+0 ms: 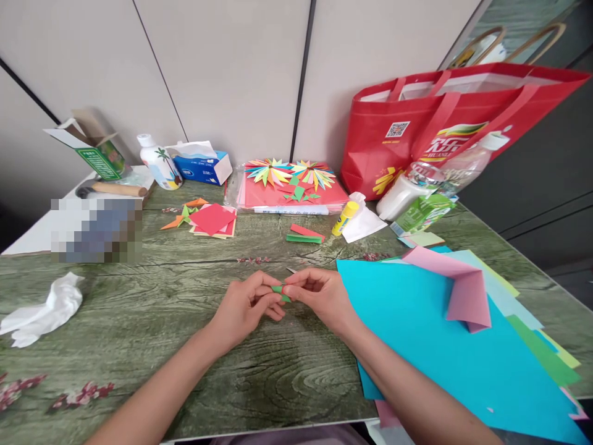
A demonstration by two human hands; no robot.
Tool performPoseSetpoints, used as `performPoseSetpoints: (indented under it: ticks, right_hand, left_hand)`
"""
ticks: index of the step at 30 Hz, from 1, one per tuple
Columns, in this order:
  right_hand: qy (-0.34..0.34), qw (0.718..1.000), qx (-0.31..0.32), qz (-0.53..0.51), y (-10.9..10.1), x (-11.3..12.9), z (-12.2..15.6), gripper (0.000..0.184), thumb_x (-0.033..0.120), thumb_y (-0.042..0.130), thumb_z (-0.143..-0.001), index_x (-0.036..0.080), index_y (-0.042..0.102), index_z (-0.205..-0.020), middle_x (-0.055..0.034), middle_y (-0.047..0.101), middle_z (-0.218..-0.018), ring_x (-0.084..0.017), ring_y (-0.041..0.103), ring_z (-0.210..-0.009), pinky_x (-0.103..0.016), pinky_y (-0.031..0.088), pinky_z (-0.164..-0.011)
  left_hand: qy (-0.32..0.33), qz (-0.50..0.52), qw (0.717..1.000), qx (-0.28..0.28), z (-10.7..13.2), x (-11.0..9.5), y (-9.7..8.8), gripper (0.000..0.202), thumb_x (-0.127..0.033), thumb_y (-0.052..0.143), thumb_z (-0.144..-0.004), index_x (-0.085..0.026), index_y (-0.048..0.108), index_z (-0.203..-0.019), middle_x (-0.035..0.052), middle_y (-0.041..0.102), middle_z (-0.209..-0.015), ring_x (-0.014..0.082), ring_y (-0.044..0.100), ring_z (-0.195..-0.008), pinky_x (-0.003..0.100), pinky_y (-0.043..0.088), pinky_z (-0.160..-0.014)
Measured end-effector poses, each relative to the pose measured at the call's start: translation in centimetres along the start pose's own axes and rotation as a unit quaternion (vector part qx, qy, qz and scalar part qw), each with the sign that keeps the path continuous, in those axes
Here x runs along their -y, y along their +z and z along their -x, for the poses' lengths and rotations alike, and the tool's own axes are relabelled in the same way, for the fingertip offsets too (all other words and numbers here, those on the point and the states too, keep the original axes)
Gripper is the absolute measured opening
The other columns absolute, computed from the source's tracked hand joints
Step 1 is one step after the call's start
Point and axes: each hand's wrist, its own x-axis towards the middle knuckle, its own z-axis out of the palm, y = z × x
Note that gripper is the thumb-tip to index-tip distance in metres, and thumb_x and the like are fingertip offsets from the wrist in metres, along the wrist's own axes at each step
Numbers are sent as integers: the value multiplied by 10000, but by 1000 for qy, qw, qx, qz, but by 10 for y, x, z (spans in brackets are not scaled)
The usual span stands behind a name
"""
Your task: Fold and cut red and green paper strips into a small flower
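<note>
My left hand (245,304) and my right hand (319,293) meet over the middle of the table, fingers pinched together on a small folded green and red paper piece (280,291). The piece is mostly hidden between the fingertips. Just beyond the hands lie two loose folded strips, red and green (304,235). A large sheet of cyan paper (430,334) lies under my right forearm, with a folded pink sheet (466,290) on it.
A yellow glue stick (345,217), finished paper stars on a red stack (291,182), red squares (213,219), a tissue box (204,165), a bottle (160,162), a red bag (435,130) and a crumpled tissue (41,309) lie on the wood-pattern table (152,296).
</note>
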Motion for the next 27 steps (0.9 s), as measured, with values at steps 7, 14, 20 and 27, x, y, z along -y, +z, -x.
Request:
performPoseSetpoints:
  ticks: [7, 14, 20, 27]
  right_hand:
    - [-18, 1000, 2, -20, 3, 0, -2, 127, 242, 706, -611, 194, 680, -726, -5, 669, -674, -125, 591, -600, -253, 503, -583]
    - [38, 995, 57, -74, -4, -5, -10, 204, 276, 722, -611, 214, 708, -805, 2, 678, -700, -128, 596, -624, -246, 507, -572]
    - [-25, 993, 114, 12, -6, -2, -11, 194, 262, 677, -683, 201, 709, -865, -11, 625, -712, -108, 548, -608, -223, 457, -560]
    - [10, 997, 79, 6, -3, -2, -13, 132, 279, 686, -668, 164, 697, -731, -1, 611, -630, -97, 539, -535, -221, 445, -524]
  left_hand:
    - [-39, 74, 996, -30, -5, -3, 4, 212, -298, 589, -746, -154, 484, -861, 2, 651, -613, 187, 664, -558, 340, 564, -557]
    - [-66, 115, 991, -10, -8, -2, -1, 263, -318, 615, -714, -185, 404, -798, -44, 598, -512, 156, 601, -396, 249, 484, -365]
    - [-88, 118, 989, 25, -11, 8, -3, 210, -288, 583, -731, -187, 402, -762, -66, 564, -489, 104, 526, -306, 167, 379, -278]
    - [-94, 143, 985, 37, -17, 17, -4, 189, -320, 562, -744, -165, 461, -781, -46, 571, -521, 105, 549, -348, 191, 427, -322]
